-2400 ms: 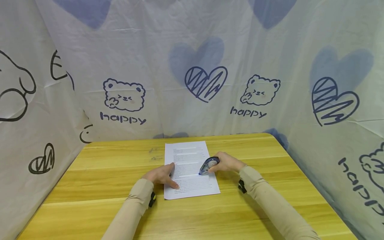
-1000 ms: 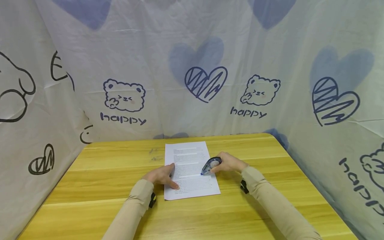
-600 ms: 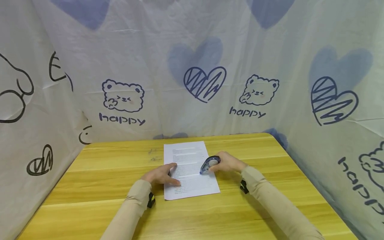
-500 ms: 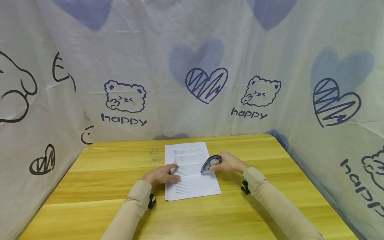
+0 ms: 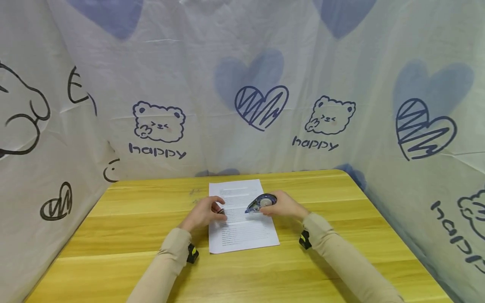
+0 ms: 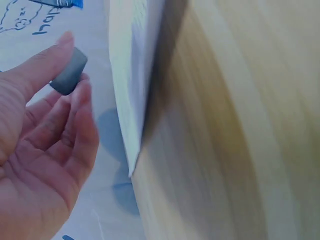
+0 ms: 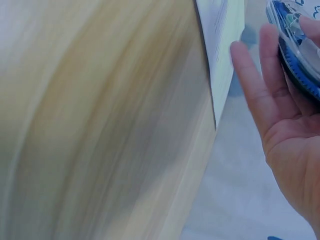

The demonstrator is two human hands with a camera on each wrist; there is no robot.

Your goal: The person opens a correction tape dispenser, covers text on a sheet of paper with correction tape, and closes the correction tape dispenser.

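Note:
A printed sheet of paper (image 5: 246, 235) lies on the table under both hands. Above its left side, my left hand (image 5: 204, 213) pinches a small dark grey piece (image 6: 70, 71), which looks like a cap, between thumb and fingers. My right hand (image 5: 285, 205) grips a blue, see-through correction tape dispenser (image 5: 261, 202) over the sheet's right side. The dispenser's blue tip points left toward the left hand, apart from the dark piece. In the right wrist view, some fingers of the right hand (image 7: 295, 145) stretch out beside the dispenser.
The wooden table (image 5: 113, 244) surrounds the sheet. A white curtain (image 5: 212, 143) printed with hearts and bears stands behind the table's far edge and along both sides. Each wrist wears a dark camera band.
The correction tape dispenser has come up off the sheet and shifted left, its tip turned leftward. My left hand has lifted from the sheet, bringing the small dark piece into view.

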